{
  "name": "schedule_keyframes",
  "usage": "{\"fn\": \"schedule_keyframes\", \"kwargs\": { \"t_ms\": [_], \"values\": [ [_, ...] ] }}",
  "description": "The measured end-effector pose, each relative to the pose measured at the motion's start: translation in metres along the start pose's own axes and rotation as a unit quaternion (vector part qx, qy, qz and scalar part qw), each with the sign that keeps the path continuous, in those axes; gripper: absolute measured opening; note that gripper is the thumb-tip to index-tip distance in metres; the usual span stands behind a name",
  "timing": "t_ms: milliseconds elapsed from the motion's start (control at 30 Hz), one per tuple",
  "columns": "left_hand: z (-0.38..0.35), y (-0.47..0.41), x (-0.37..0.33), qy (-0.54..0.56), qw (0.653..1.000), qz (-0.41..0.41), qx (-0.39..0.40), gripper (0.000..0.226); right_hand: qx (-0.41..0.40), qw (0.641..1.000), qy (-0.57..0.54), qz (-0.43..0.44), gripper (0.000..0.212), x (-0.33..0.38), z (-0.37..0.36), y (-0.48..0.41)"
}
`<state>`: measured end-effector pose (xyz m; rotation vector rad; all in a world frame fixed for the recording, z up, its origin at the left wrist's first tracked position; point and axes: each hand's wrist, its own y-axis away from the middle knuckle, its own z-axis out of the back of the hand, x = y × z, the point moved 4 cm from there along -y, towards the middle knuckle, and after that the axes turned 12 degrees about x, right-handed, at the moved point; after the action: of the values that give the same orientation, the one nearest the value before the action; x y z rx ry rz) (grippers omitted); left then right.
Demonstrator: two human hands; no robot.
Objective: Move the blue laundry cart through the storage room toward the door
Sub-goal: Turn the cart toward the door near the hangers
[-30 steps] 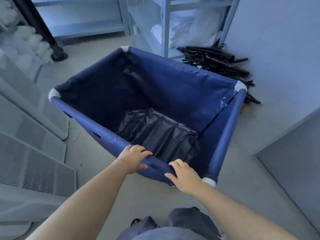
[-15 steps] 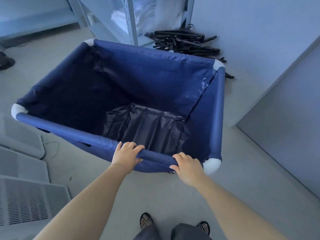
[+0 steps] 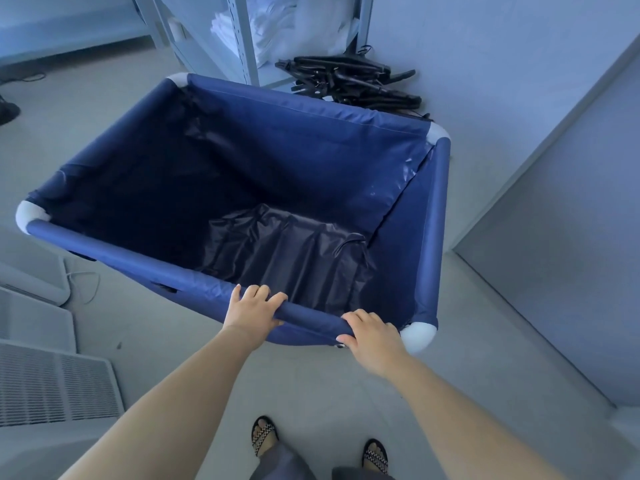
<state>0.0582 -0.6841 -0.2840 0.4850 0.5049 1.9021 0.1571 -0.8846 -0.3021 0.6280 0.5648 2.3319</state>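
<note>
The blue laundry cart (image 3: 304,112) fills the middle of the view, a fabric bin with white corner caps and a crumpled dark liner (image 3: 287,251) at its bottom. It holds nothing else. My left hand (image 3: 254,308) grips the near padded rail left of centre. My right hand (image 3: 372,336) grips the same rail close to the near right corner cap (image 3: 420,336). A door (image 3: 561,258) stands to the right of the cart, set back from the wall corner.
A pile of black hangers (image 3: 349,79) lies on the floor beyond the cart's far right corner. A metal shelf unit (image 3: 242,36) with white linen stands behind the cart. White vented units (image 3: 52,386) line the left. My sandalled feet (image 3: 265,434) are below.
The cart has swung so its right side faces the door, and the view has tilted down so my feet show. Both hands kept their grip on the near rail.
</note>
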Motion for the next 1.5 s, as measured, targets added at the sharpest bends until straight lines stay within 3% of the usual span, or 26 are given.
{"fn": "schedule_keyframes", "kwargs": {
  "t_ms": [433,733,1033,1300,1500],
  "values": [
    [0.007,0.018,-0.133,0.037,0.992,-0.115,0.024,0.046,-0.015,1.0,0.023,0.013,0.039,-0.121,-0.009,0.097],
    [0.01,0.023,-0.211,0.054,0.983,-0.178,-0.003,0.044,-0.009,0.996,-0.013,-0.088,0.048,-0.184,-0.013,0.143],
    [0.008,0.026,-0.164,0.084,0.985,-0.151,-0.011,0.044,-0.044,0.995,-0.02,-0.085,0.053,-0.136,-0.016,0.126],
    [0.008,0.027,-0.089,0.066,0.992,-0.099,0.039,0.052,-0.033,0.993,-0.03,-0.108,0.051,-0.085,-0.014,0.1],
    [0.006,0.027,-0.043,0.073,0.989,-0.121,0.048,0.054,-0.048,0.989,-0.029,-0.137,0.053,-0.035,-0.019,0.071]
  ]
}}
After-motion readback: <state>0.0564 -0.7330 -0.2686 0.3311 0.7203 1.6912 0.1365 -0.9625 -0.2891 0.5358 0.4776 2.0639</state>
